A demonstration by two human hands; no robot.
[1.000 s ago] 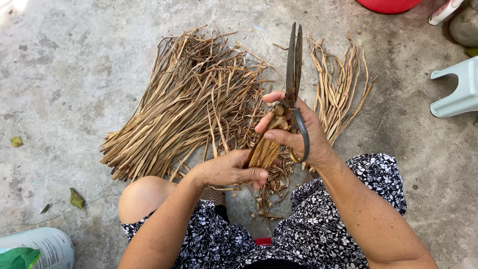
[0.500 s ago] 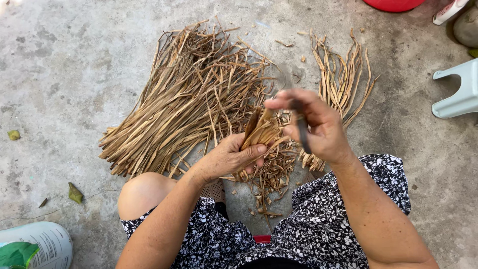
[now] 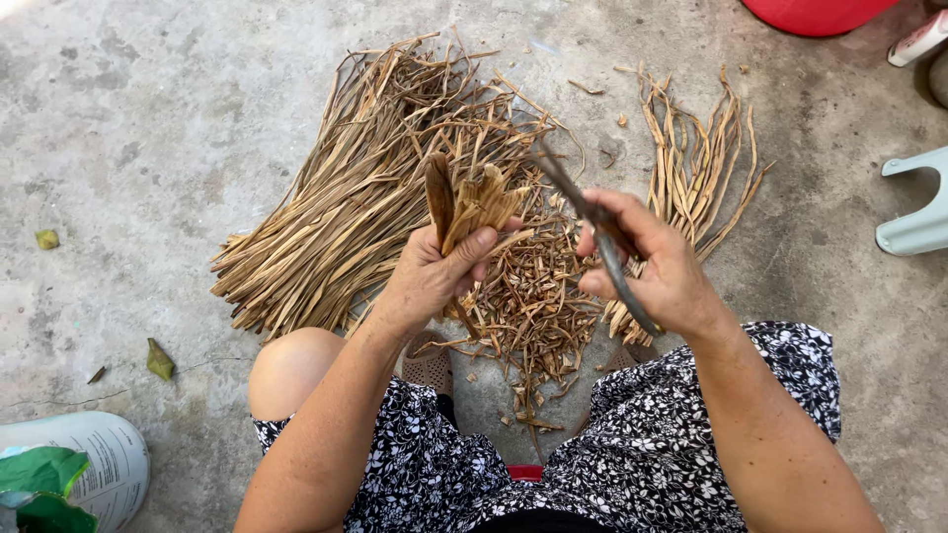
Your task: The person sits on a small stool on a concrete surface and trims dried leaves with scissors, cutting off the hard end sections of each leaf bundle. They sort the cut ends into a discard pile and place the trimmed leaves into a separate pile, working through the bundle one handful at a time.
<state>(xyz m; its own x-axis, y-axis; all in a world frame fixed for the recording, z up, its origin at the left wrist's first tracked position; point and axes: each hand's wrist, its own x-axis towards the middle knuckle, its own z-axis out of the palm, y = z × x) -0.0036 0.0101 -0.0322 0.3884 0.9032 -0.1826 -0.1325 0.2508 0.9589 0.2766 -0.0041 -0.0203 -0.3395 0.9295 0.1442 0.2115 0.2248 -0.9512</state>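
Observation:
My left hand (image 3: 434,271) grips a small bunch of dry brown stalks (image 3: 464,202), held upright above the ground. My right hand (image 3: 652,262) is closed around the handles of large dark scissors (image 3: 592,222), whose blades point up and left toward the bunch without touching it. Under both hands lies a heap of short cut pieces (image 3: 533,296). A big pile of long dry stalks (image 3: 365,188) spreads on the concrete to the left, and a smaller pile of stalks (image 3: 696,168) lies to the right.
A pale plastic stool (image 3: 918,212) stands at the right edge, a red tub (image 3: 815,12) at the top right. A white and green sack (image 3: 69,474) lies at the bottom left. A few leaves (image 3: 158,360) dot the concrete floor. My knee (image 3: 291,365) shows below.
The scissors have swung from upright down and away to the right. My left hand has lifted the bunch higher and stood it upright, apart from the right hand.

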